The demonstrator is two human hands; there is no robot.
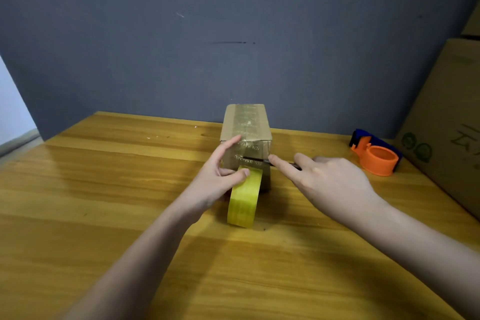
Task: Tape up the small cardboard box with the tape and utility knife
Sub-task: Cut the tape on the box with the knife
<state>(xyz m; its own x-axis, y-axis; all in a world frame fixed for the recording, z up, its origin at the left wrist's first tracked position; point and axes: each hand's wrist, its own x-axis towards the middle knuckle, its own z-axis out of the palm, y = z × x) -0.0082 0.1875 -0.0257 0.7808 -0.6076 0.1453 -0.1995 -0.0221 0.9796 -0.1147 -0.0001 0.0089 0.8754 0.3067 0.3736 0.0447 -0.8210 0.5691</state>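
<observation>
Against a grey wall, near the wooden bench's [104, 189] far edge, the small cardboard box [246, 138] is stood. The tape roll [244, 197] is pinched by the left hand [215, 176], apparently keeping the strip taut. The utility knife [283, 162] is gripped by the right hand [330, 179], forefinger extended, blade laid across the tape.

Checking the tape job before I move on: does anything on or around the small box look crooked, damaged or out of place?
Nothing stands out. The small cardboard box stands upright with tape along its top and down the near face. The left hand holds the tape roll while the right hand draws the utility knife across the strip.
</observation>
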